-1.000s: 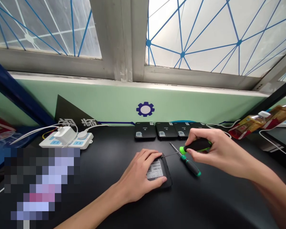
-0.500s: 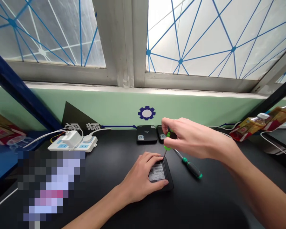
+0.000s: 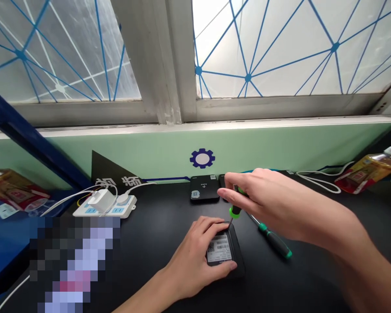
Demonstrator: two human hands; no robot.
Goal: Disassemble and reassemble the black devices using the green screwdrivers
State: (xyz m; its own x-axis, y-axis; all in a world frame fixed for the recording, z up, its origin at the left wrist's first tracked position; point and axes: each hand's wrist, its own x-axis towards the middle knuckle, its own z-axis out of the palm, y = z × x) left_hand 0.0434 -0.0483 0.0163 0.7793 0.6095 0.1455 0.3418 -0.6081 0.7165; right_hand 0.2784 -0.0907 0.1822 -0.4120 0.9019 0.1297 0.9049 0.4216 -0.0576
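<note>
A small black electronic box (image 3: 237, 250) lies on the dark table with its printed label (image 3: 219, 250) facing up. My left hand (image 3: 193, 254) grips it from the left, fingers along its far side and thumb over its near part. In my right hand (image 3: 263, 202) is a green-and-black screwdriver (image 3: 235, 211), pinched from above. Its thin shaft slants down to the far corner of the box, close to my left fingertips; the screw, if any, is too small to see. My right fingers partly hide the handle. A second green-and-black screwdriver (image 3: 276, 243) rests on the table beneath my right forearm.
Another black box (image 3: 204, 188) sits by the wall, with one more partly behind my right hand. A white power strip (image 3: 127, 209) with plugs stands at the left. Drink bottles (image 3: 366, 169) lie at the sides. White cables (image 3: 319, 180) run along the back right.
The camera view has shifted, so the scene sits slightly lower. My right hand has turned a little on the screwdriver, whose tip stays at the box corner. My left hand keeps its grip.
</note>
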